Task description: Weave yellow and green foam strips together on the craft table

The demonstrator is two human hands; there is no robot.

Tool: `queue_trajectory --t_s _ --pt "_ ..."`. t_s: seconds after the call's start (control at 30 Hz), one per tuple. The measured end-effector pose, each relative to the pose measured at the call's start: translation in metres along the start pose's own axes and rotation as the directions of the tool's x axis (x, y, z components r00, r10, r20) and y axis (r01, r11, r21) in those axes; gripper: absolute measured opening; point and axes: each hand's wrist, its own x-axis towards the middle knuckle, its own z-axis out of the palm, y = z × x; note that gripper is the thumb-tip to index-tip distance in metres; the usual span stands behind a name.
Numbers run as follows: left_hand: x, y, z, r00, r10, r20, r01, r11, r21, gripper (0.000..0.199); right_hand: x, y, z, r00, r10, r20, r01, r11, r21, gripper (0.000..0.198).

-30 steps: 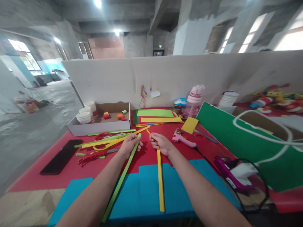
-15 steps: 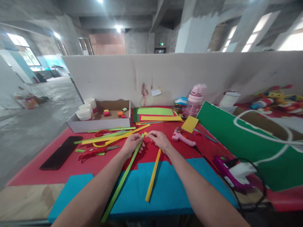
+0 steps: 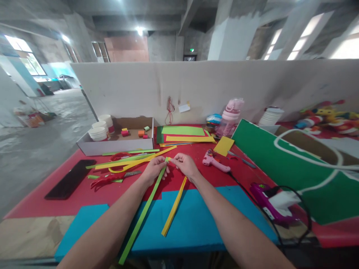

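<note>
My left hand pinches the top end of a long green paper strip, which trails down over the blue sheet toward me. Close beside it, my right hand has its fingers closed on a yellow paper strip. The yellow strip, apparently folded or layered, hangs below the right hand. At the fingertips the ends of the green and yellow strips meet; whether they are joined cannot be made out. More green and yellow strips lie left of my hands, near red-handled scissors.
A pink glue gun lies right of my hands, its cord running to a purple power strip. A black phone and an open box with cups stand left. A green board leans at right; paper sheets lie behind.
Both hands have come slightly closer together at the strip ends. The lower end of the yellow strip has swung left. The whole view has shifted a little.
</note>
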Motion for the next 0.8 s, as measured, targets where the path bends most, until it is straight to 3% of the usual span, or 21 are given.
queue_trajectory --t_s 0.8 --pt "-0.0009 -0.0011 0.0025 0.999 0.034 0.032 -0.037 0.993 0.109 0.024 0.0014 0.0059 0.0022 1.0 0.014 -0.006 -0.014 1.0 -0.005 0.043"
